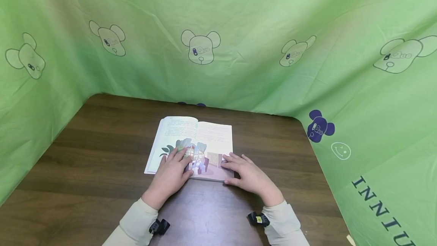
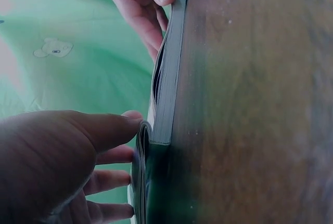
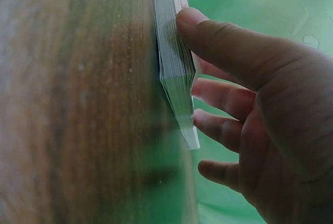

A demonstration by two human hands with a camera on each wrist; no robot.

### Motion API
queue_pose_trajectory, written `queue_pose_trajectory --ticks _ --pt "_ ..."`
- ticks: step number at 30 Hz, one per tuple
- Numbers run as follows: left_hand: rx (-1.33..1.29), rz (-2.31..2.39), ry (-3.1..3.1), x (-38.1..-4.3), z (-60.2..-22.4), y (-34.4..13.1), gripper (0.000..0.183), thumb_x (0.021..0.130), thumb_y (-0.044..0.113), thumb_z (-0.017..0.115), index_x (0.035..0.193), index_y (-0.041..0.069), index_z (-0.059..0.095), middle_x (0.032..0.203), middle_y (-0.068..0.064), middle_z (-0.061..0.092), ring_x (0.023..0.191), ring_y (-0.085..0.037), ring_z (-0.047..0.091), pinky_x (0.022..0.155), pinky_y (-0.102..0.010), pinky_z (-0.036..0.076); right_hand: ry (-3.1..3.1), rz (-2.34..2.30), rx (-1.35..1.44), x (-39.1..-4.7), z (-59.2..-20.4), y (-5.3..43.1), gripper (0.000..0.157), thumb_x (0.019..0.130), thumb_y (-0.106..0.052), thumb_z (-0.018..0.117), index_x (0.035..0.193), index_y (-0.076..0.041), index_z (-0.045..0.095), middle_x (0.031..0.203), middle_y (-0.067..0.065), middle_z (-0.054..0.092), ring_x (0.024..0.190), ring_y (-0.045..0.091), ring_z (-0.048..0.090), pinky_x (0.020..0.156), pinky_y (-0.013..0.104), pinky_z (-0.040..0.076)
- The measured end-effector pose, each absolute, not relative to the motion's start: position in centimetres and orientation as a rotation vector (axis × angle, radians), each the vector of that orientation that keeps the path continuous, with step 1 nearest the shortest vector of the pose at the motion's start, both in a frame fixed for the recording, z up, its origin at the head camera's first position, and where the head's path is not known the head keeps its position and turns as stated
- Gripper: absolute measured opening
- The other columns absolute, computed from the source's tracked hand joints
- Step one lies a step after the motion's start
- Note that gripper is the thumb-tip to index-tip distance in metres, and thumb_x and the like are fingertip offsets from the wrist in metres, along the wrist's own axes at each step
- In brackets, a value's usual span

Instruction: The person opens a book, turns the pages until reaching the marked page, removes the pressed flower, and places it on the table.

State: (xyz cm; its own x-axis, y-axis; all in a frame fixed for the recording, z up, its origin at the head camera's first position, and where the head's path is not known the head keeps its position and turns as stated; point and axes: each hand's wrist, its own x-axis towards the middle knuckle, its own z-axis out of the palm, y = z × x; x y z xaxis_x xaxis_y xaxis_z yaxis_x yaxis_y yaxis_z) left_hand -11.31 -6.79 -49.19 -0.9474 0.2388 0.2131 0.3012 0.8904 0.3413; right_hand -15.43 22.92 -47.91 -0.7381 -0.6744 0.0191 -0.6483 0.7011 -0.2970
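An open book [image 1: 215, 132] lies flat on the wooden table, with printed text above and a coloured room picture across the lower pages. My left hand [image 1: 172, 174] rests on the lower left page, fingers spread, thumb near the spine. On the right page's lower outer corner rests my right hand [image 1: 250, 174], its thumb at the bottom edge. The left wrist view shows the thumb of the left hand [image 2: 62, 156] at the curved pages by the spine. In the right wrist view, the right hand [image 3: 260, 99] touches the top page with extended fingers above a thick page block [image 3: 174, 42].
The dark wooden table [image 1: 85, 155] extends around the book. A green curtain [image 1: 239, 10] with bear-head drawings encloses its back and sides. Black wrist devices sit on both pale sleeves [image 1: 136, 219]. A small pale object [image 1: 350, 240] is at the lower right table edge.
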Motion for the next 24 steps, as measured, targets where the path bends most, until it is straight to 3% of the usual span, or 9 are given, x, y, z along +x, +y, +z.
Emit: queue_pose_trajectory --ticks 13,20,24 --pt "-0.436 -0.598 -2.924 -11.24 -49.0 -6.46 0.04 0.096 0.03 0.072 0.132 0.012 0.068 0.153 -0.011 0.053 0.145 -0.042 0.041 0.107 -0.073 0.037 2.806 -0.456 -1.222 -15.43 -47.35 23.13 0.022 0.095 -0.026 0.073 0.114 -0.017 0.079 0.144 0.007 0.062 0.142 0.035 0.049 0.114 0.062 0.036" --pt "-0.412 -0.657 -2.957 -11.07 -49.15 -6.26 0.053 0.093 0.045 0.074 0.133 0.012 0.065 0.154 -0.013 0.051 0.145 -0.045 0.04 0.106 -0.076 0.035 2.819 -0.444 -1.273 -15.42 -47.4 23.02 0.007 0.095 -0.018 0.073 0.099 -0.02 0.078 0.141 0.008 0.065 0.137 0.039 0.054 0.11 0.063 0.04" --pt "-0.408 -0.652 -2.955 -11.04 -49.3 -6.19 0.058 0.087 0.047 0.079 0.132 0.013 0.064 0.154 -0.012 0.051 0.145 -0.045 0.041 0.106 -0.077 0.034 2.859 -0.459 -1.246 -15.39 -47.55 22.84 0.005 0.098 -0.018 0.068 0.1 -0.02 0.073 0.139 0.006 0.066 0.135 0.036 0.057 0.109 0.061 0.043"
